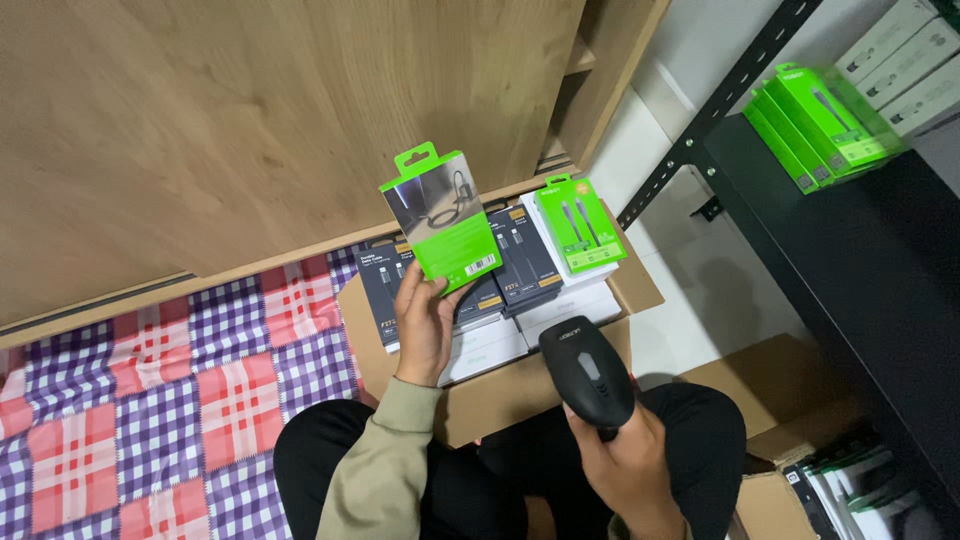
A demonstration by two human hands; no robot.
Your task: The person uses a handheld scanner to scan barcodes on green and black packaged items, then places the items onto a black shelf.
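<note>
My left hand (425, 318) holds up a green and grey cable package (440, 217) by its lower edge, above an open cardboard box (500, 395). My right hand (625, 462) grips the handle of a black barcode scanner (587, 370), whose head points up toward the package. The box holds several dark and white packages and one more green cable package (580, 224) lying on top at the right.
A wooden cabinet (250, 130) stands behind the box. A red and purple checked cloth (170, 390) covers the floor at left. A black metal shelf (860, 250) at right carries several green packages (815, 125). More cardboard boxes (790, 480) sit at lower right.
</note>
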